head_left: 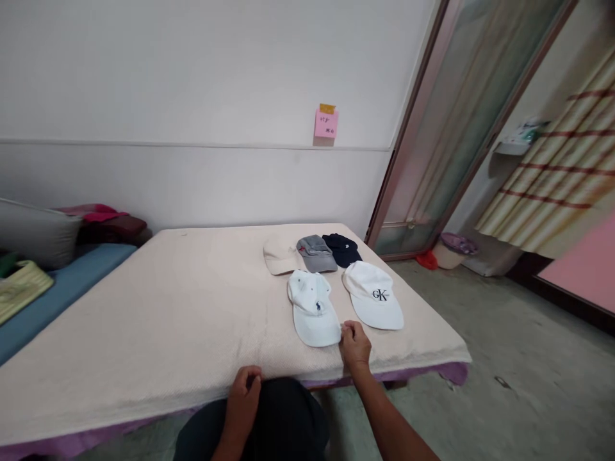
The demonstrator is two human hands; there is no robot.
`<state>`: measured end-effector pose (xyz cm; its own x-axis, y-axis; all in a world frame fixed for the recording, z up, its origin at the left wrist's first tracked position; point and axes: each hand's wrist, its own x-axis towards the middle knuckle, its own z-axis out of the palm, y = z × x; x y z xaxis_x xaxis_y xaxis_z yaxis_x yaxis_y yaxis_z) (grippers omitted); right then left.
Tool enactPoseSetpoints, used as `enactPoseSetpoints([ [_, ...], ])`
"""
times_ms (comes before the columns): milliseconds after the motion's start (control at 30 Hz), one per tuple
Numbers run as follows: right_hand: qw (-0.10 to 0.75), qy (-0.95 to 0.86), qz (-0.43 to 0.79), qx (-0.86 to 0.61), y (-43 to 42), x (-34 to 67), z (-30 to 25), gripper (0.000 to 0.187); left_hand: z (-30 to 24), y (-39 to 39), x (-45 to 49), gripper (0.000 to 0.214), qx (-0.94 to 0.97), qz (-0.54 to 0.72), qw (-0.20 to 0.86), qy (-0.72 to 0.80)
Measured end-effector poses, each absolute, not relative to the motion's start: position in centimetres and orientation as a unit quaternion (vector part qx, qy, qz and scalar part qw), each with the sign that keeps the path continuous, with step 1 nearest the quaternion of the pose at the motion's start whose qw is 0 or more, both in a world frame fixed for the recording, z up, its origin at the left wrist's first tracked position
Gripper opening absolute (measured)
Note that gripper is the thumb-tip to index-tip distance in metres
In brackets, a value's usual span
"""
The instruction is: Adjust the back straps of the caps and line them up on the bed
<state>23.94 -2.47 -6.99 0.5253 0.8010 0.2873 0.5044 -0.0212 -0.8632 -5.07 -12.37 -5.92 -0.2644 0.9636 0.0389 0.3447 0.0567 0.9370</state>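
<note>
A pale blue baseball cap (314, 310) with a dark logo lies on the bed, its brim towards me. My right hand (355, 346) is closed, fingertips pinched at the right edge of that brim. Right of it rests a white cap (375, 296) with dark lettering. Behind these two, a beige cap (281, 256), a grey cap (317, 253) and a navy cap (342, 248) stand side by side. My left hand (244, 390) is loosely curled by the bed's front edge above my leg, with nothing visible in it.
The bed (168, 320) has a cream cover and stands against a white wall bearing a pink note (326, 124). A grey pillow (38, 230) and folded cloths are at the left. On the right are a sliding door (423, 128), a bin (449, 251) and a curtain (552, 160).
</note>
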Motion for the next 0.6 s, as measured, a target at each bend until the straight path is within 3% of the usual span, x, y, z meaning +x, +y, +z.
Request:
enactPoseSetpoints([
  [600,0.543,-0.520,0.225,-0.619,-3.5,25.1,-7.9,0.023,-2.7,-9.5,-1.2,0.023,0.453,0.471,0.376,0.657],
])
